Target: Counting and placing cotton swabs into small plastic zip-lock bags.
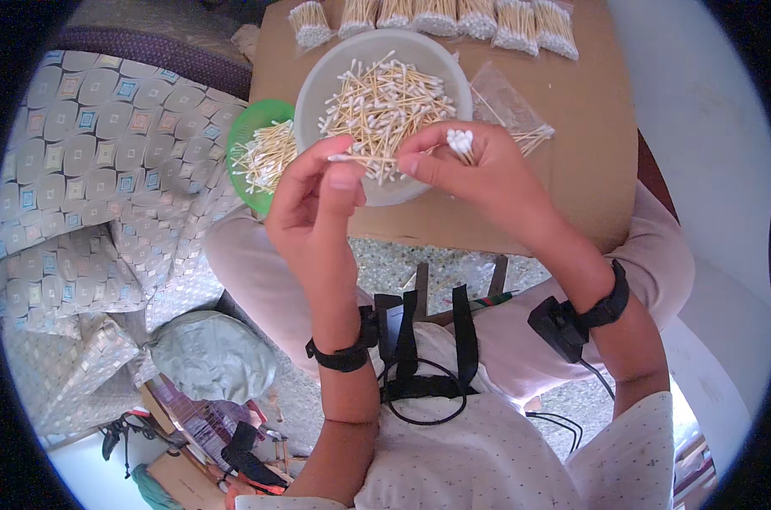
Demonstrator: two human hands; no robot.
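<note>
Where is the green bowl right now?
In the head view the green bowl sits at the left edge of the brown table, partly tucked behind the grey bowl of cotton swabs, just above the left hand. It holds swabs too.

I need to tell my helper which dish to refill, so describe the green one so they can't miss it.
Start at the brown cardboard tabletop. At its left edge, beside the larger grey bowl, sits the green bowl of cotton swabs. It alone is green.
</note>
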